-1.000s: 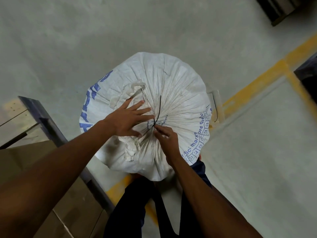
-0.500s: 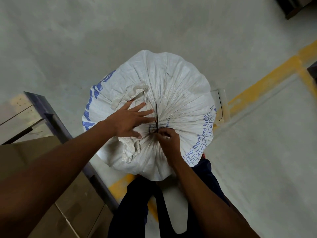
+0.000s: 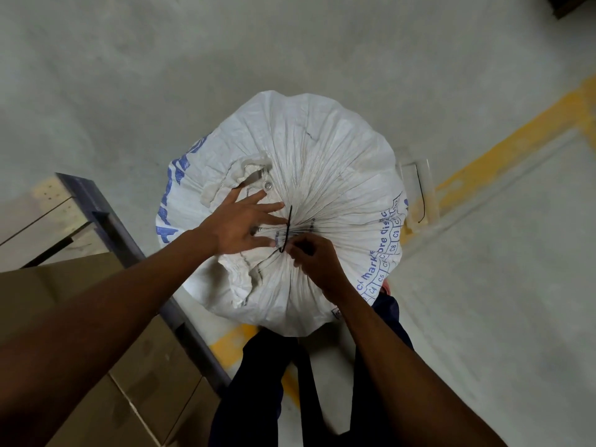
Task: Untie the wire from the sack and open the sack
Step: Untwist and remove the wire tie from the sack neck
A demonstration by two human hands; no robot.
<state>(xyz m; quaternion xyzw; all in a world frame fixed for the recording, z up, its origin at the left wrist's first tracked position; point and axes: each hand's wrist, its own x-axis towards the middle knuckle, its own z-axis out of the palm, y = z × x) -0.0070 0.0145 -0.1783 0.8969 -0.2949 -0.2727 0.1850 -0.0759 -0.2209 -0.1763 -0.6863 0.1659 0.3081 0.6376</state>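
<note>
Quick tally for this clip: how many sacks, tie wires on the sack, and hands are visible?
Sack: 1
Black wire around the gathered neck: 1
Hands: 2, left hand spread flat on the sack, right hand pinching at the wire
Total: 4

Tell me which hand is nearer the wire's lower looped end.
Right. The right hand pinches at the black wire's lower loop; the left hand lies spread on the sack just beside it.

Soft, even overhead light, faint shadows; wide-angle bending at the edges, slight blur on the right hand (image 3: 314,259).
</note>
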